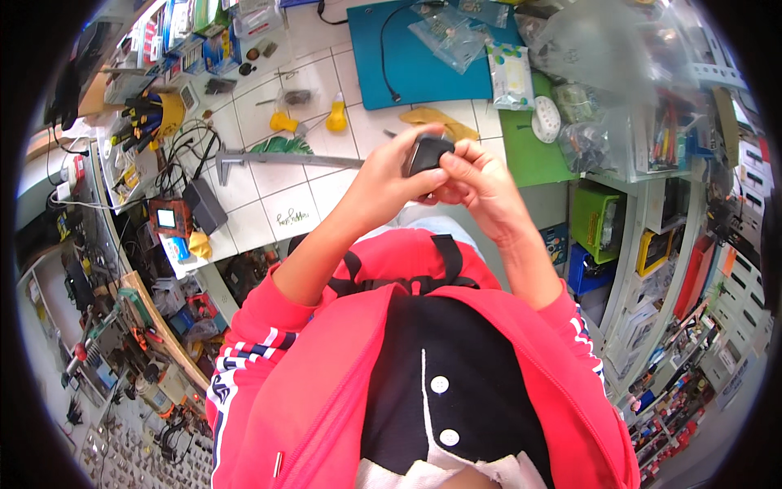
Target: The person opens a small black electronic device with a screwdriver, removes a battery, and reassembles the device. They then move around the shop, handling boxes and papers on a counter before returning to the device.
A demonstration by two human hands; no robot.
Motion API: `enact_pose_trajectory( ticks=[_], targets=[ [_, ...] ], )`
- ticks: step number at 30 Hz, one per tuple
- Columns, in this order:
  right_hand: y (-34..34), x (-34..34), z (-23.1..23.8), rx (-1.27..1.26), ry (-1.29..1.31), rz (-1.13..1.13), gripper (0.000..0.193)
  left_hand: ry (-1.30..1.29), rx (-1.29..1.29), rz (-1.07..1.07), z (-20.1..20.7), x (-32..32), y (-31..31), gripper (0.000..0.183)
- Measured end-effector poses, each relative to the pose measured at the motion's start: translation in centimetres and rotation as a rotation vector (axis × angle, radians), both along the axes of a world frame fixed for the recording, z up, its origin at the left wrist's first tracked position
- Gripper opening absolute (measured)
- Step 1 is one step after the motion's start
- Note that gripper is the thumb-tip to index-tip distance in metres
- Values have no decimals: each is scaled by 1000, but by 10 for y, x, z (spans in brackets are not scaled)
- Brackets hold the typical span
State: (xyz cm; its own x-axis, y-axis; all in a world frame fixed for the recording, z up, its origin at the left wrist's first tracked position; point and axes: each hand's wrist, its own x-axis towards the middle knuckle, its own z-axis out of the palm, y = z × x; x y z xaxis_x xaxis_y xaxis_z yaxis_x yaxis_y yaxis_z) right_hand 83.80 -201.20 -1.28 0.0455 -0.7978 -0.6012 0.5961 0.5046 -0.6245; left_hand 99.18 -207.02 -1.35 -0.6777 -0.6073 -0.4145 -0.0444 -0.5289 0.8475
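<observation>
Both my hands hold a small black box-shaped object (427, 154) above the near edge of the tiled table; its exact kind does not show. My left hand (397, 169) is closed around its left side, thumb across the front. On the other side, my right hand (476, 178) pinches the object's right edge between thumb and fingers. A metal caliper (301, 160) lies on the tiles left of my hands, its right end hidden behind the left hand. Just beyond my hands rests a yellow cloth-like piece (444, 122).
A blue-green mat (371, 57) bears a black cable (384, 61) and clear plastic bags (448, 37). Two yellow-handled tools (336, 116) lie left of it. A wipes packet (511, 77) and green mat (525, 155) are at right; a black adapter (205, 206) and cables sit left.
</observation>
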Motion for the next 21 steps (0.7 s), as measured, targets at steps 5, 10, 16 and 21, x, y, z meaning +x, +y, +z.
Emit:
enact_pose_trajectory(
  ticks=[5, 10, 16, 21],
  targets=[
    [5, 7, -18, -91, 75, -23, 20, 35, 22, 50, -11, 6, 9, 45],
    [2, 16, -16, -209, 247, -119, 22, 102, -87, 274, -5, -4, 18, 28],
    [-5, 20, -13, -166, 219, -178, 24, -1, -148, 246, 3, -9, 3, 30],
    [-9, 18, -8, -190, 200, -254, 24, 111, 19, 186, 4, -8, -4, 35]
  ],
)
